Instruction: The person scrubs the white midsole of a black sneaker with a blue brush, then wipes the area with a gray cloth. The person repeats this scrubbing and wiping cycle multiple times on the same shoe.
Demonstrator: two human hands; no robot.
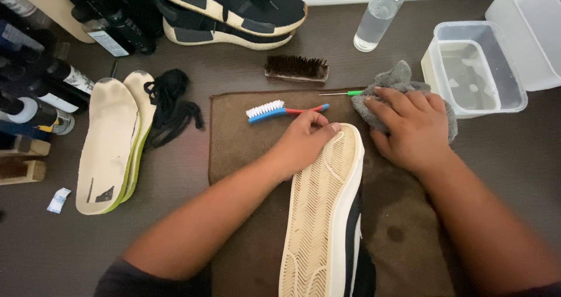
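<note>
On the bench (pixel 526 157) lies a brown mat (pixel 234 151). On the mat a shoe (pixel 321 215) lies sole up; the left hand (pixel 301 142) grips its toe. Right of the shoe, the right hand (pixel 412 127) presses a grey cloth (pixel 397 78). Beyond the shoe lies a toothbrush (pixel 280 110).

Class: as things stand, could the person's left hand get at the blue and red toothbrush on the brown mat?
Probably yes. The left hand grips the shoe's toe, and the toothbrush lies just beyond its fingers with nothing between.

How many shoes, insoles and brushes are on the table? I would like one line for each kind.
Shoes: 3, one under the left hand, sole up, and a stacked pair
Insoles: 2
Brushes: 2, one dark-bristled, one toothbrush-shaped
Total: 7
</note>
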